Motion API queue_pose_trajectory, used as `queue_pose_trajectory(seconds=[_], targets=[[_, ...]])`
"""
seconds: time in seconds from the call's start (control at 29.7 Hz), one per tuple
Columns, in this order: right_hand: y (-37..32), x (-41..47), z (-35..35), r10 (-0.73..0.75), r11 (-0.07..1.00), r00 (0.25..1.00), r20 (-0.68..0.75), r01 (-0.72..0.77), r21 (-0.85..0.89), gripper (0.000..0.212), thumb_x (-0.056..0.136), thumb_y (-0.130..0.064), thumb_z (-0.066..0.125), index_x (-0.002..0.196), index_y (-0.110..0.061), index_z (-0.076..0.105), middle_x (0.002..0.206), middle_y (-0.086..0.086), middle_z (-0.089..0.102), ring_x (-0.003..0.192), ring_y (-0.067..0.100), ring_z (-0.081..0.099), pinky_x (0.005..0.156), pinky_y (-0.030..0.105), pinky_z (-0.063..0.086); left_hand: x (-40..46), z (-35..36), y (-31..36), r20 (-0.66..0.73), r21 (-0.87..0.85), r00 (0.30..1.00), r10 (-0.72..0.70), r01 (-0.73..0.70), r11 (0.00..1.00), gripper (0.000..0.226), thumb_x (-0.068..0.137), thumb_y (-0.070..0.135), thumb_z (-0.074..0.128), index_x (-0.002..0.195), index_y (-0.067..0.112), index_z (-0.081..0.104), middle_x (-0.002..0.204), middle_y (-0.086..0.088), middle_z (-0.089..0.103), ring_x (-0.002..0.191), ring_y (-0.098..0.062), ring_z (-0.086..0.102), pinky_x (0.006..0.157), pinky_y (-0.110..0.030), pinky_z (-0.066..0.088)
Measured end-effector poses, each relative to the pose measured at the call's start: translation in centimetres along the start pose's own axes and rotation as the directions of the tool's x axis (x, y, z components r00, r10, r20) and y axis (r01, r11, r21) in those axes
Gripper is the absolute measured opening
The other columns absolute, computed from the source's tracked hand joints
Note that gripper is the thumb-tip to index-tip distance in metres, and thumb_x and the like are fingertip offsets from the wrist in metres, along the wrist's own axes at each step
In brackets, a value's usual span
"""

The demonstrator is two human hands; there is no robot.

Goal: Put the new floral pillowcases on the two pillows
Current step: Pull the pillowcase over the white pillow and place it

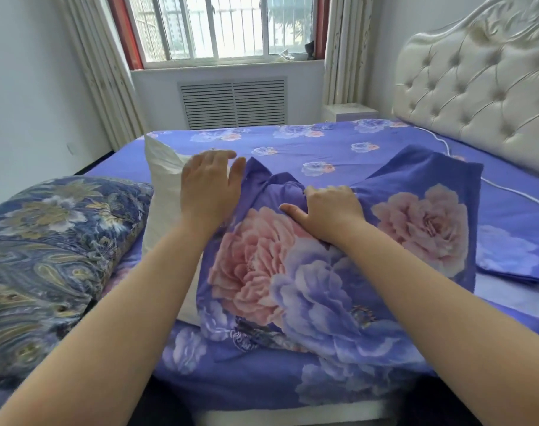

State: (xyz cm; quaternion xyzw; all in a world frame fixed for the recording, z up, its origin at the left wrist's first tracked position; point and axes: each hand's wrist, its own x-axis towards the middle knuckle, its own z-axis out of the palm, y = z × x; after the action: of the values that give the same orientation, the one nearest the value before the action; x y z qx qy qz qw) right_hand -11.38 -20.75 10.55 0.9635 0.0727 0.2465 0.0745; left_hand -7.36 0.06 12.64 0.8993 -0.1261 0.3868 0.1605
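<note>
My left hand lies flat, fingers straight and slightly spread, on the bare white pillow right at the mouth of the floral pillowcase; the thumb touches the purple hem. My right hand presses on the bunched upper edge of that pillowcase, thumb stretched out to the left, fingers bent over a fold of cloth; whether they pinch it I cannot tell. The pillowcase, purple with a large pink bloom and a lilac one, covers the right part of the white pillow, while the left strip of the pillow shows uncovered. A second floral pillowcase lies flat just to the right, partly under the first. A pillow in a dark paisley cover rests to the left, touching the white one. All lie on the bed, which carries a matching purple floral sheet. A tufted cream headboard stands at right; a window faces me.
</note>
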Motion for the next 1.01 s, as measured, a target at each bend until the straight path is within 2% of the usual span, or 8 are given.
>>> queue_pose_trajectory(seconds=[0.07,0.2,0.3,0.5,0.64,0.81,0.91,1.01], targets=[[0.0,-0.9,-0.7,-0.030,1.000,0.999,-0.018,0.030,-0.005,0.065,0.088,-0.070,0.028,0.101,-0.012,0.055,0.102,0.010,0.067,0.096,0.030,0.060,0.081,0.039,0.037,3.3,-0.1,0.6,0.280,0.026,0.952,-0.122,0.119,0.993,0.066,0.098,0.049,0.009,0.117,0.012,0.061,0.123,-0.014,0.060,0.118,-0.032,0.049,0.108,-0.043,0.028],[0.3,-1.9,-2.1,-0.048,0.999,0.998,-0.033,0.048,0.001,0.064,0.087,-0.071,0.028,0.097,-0.014,0.057,0.100,0.009,0.067,0.096,0.029,0.059,0.083,0.039,0.035,5.3,1.3,-0.6,0.732,-0.110,0.622,-0.277,0.509,0.853,0.074,0.094,0.063,0.022,0.139,0.009,0.043,0.146,-0.008,0.042,0.135,-0.024,0.037,0.114,-0.040,0.024],[1.0,-1.5,-2.9,0.003,0.999,1.000,-0.015,-0.002,0.048,0.065,0.086,-0.071,0.026,0.096,-0.018,0.063,0.104,0.010,0.064,0.102,0.030,0.055,0.086,0.039,0.035,4.3,-0.1,-1.1,0.838,-0.284,0.523,-0.153,0.659,0.697,0.063,0.087,0.066,0.043,0.114,0.011,0.061,0.116,-0.007,0.066,0.108,-0.023,0.063,0.100,-0.040,0.046],[1.0,2.0,-4.3,0.047,0.921,0.977,0.207,-0.123,0.370,0.074,0.076,-0.083,0.025,0.103,-0.017,0.048,0.109,0.009,0.061,0.113,0.026,0.052,0.103,0.048,0.029,2.5,-3.0,-1.3,0.800,-0.506,0.599,0.026,0.652,0.565,0.028,0.092,0.042,0.055,0.084,0.017,0.065,0.082,-0.001,0.069,0.079,-0.015,0.062,0.070,-0.026,0.048],[-0.3,2.1,-4.4,0.055,0.948,0.958,0.281,-0.138,0.285,0.092,0.072,-0.086,0.032,0.130,-0.014,0.038,0.120,0.012,0.059,0.119,0.029,0.049,0.099,0.043,0.030,2.6,-4.1,-4.7,0.102,-0.234,0.920,-0.379,0.393,0.889,0.027,0.097,0.028,0.045,0.094,0.014,0.068,0.089,-0.015,0.067,0.091,-0.031,0.060,0.083,-0.035,0.039],[-0.6,2.7,-2.9,0.081,0.991,0.992,0.100,-0.091,0.095,0.094,0.067,-0.088,0.033,0.129,-0.017,0.044,0.121,0.009,0.057,0.117,0.027,0.050,0.113,0.057,0.006,0.0,-2.3,-9.0,0.174,0.019,0.886,-0.429,0.432,0.901,0.028,0.097,0.023,0.038,0.113,0.011,0.058,0.111,-0.025,0.063,0.104,-0.043,0.056,0.090,-0.043,0.039],[-0.3,2.0,-1.9,-0.009,0.985,0.993,-0.120,0.029,0.171,0.086,0.074,-0.081,0.025,0.125,-0.018,0.052,0.122,0.005,0.059,0.118,0.026,0.050,0.115,0.052,0.009,0.6,-2.5,-9.4,0.102,-0.119,0.924,-0.369,0.380,0.917,0.030,0.098,0.022,0.039,0.115,0.006,0.059,0.113,-0.024,0.062,0.104,-0.042,0.056,0.084,-0.041,0.042],[-0.8,1.5,-1.9,-0.115,0.958,0.959,-0.260,0.176,0.226,0.088,0.074,-0.082,0.026,0.125,-0.016,0.055,0.126,0.004,0.059,0.122,0.025,0.049,0.116,0.050,0.008,0.9,-2.7,-10.3,0.183,-0.281,0.810,-0.557,0.586,0.760,0.037,0.101,0.023,0.038,0.113,-0.004,0.060,0.121,-0.028,0.058,0.114,-0.040,0.052,0.089,-0.036,0.038]])
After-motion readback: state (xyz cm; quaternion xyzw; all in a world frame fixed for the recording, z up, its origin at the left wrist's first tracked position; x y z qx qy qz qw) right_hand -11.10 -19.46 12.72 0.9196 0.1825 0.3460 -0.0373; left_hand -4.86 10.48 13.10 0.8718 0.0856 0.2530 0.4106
